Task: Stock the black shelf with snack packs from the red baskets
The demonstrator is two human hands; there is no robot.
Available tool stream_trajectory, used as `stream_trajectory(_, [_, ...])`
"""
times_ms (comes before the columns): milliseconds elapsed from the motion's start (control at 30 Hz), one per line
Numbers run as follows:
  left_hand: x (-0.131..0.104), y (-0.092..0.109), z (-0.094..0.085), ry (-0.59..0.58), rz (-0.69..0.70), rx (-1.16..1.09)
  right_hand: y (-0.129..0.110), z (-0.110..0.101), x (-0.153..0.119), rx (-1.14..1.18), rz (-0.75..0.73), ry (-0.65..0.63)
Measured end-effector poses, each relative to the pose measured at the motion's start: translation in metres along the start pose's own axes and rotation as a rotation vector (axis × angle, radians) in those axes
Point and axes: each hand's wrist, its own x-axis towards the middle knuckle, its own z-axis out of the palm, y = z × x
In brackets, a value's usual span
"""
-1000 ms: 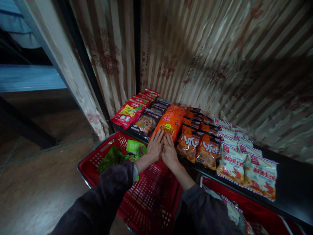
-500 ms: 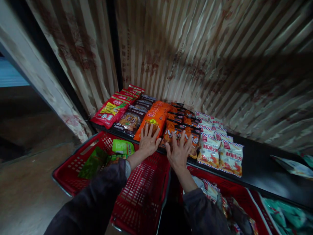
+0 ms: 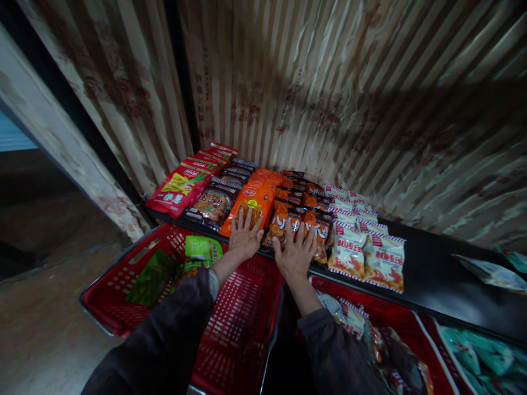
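My left hand [image 3: 246, 236] rests with spread fingers on the lower end of the front orange snack bag [image 3: 251, 198]. Beside it, my right hand [image 3: 295, 255] lies with fingers apart over the lower part of the black-and-orange snack bags [image 3: 284, 218]. Neither hand grips anything. To the left on the shelf are brown potato-slice packs [image 3: 213, 202] and red snack bags [image 3: 179, 189], each in an overlapping row. White snack bags with red lettering [image 3: 347, 247] lie in rows just right of my right hand.
Below the black shelf [image 3: 428, 263], a red basket [image 3: 242, 307] at left holds green packets [image 3: 203, 248]. Another red basket [image 3: 397, 323] holds mixed snack bags, and teal packets [image 3: 489, 351] lie farther right. Corrugated sheeting [image 3: 288, 82] stands behind the shelf.
The view has shifted slightly, so the shelf and hands appear a little farther left. Both hands stay spread on the same bags.
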Motion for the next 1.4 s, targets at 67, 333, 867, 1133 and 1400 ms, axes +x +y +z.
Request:
stream_trajectory(67, [0.001,0.0,0.0,0.013,0.005,-0.001,-0.002,-0.001,0.002,0.002,0.006,-0.009])
stream_trajectory(333, [-0.007,0.002,-0.009,0.151,0.076,-0.106,0.015,-0.009,0.0,0.048,0.0,0.025])
stream_trajectory(867, [-0.018,0.025,-0.001,0.046,0.345,-0.295,0.053,-0.012,-0.01,0.04,0.003,0.029])
stream_trajectory(1133, [-0.01,0.048,-0.001,0.102,0.281,-0.362,0.054,-0.014,-0.005,-0.009,0.045,0.005])
stream_trajectory(1400, [-0.011,0.057,0.016,0.144,0.248,-0.366,0.055,-0.011,-0.004,-0.049,0.021,0.018])
